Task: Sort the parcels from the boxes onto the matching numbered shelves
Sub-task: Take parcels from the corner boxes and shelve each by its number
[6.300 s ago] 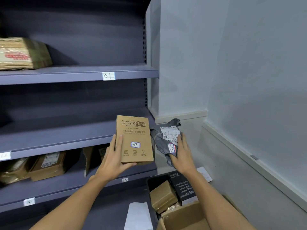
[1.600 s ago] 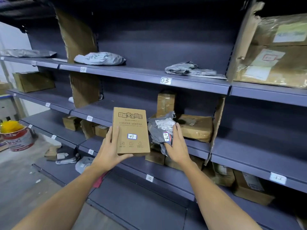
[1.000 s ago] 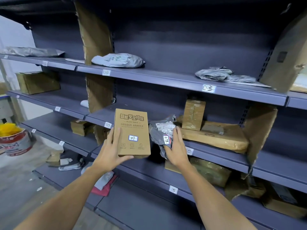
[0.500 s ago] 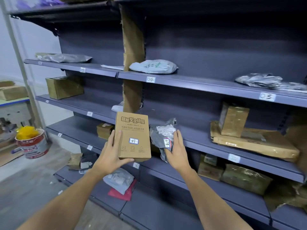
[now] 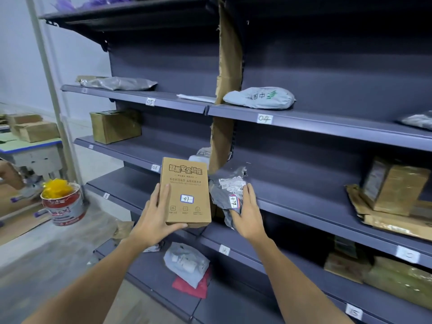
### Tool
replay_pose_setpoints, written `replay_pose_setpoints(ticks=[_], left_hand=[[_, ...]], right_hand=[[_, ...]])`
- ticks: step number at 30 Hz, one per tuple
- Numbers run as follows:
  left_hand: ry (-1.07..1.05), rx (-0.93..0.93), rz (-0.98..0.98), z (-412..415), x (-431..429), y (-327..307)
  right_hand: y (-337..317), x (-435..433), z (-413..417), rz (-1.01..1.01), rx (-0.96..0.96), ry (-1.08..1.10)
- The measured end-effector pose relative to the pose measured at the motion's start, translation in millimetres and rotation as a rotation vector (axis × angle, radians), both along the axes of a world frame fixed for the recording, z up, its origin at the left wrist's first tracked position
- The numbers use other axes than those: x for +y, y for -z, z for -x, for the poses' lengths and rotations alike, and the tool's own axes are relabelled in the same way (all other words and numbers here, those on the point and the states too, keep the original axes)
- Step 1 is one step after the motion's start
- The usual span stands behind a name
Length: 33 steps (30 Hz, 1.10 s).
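My left hand (image 5: 152, 220) holds a flat brown cardboard box (image 5: 185, 183) upright, its small white tag reading 07. My right hand (image 5: 249, 213) grips a crumpled grey poly-bag parcel (image 5: 225, 195) with a tag reading 17. Both parcels are at chest height in front of the dark blue shelving. Shelf labels 05 (image 5: 150, 101), 04 (image 5: 264, 118) and 08 (image 5: 155, 167) show on the shelf edges, and a label 15 (image 5: 224, 250) sits lower down.
Cardboard dividers (image 5: 228, 73) stand between bays. A grey bag (image 5: 259, 98) lies on shelf 04, and a brown box (image 5: 115, 128) sits on the shelf below 05. Taped boxes (image 5: 395, 188) fill the right. A paint bucket (image 5: 65, 204) stands on the floor at left.
The view has swung left along the shelving, so labels 04 and 05 have slid right. Both hands keep the same parcels in the same grip.
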<state>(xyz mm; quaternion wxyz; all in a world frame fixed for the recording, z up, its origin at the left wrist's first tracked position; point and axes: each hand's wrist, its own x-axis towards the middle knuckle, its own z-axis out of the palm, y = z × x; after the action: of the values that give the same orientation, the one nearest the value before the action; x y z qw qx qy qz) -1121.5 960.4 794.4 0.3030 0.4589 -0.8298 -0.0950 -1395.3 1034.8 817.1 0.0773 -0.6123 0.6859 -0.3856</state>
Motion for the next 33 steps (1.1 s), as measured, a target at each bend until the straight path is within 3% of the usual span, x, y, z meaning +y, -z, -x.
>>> replay_pose_setpoints(ticks=[12, 25, 33], left_hand=[[0.02, -0.006, -0.071, -68, -120, 0], [0.183, -0.012, -0.116, -113, -213, 10], [0.289, 0.018, -0.155, -192, -271, 3]], right_hand=[[15, -105, -77, -0.019, -0.056, 0.058], [3, -147, -164, 0.045, 0.1, 0.293], [-4, -189, -252, 0.063, 0.145, 0.355]])
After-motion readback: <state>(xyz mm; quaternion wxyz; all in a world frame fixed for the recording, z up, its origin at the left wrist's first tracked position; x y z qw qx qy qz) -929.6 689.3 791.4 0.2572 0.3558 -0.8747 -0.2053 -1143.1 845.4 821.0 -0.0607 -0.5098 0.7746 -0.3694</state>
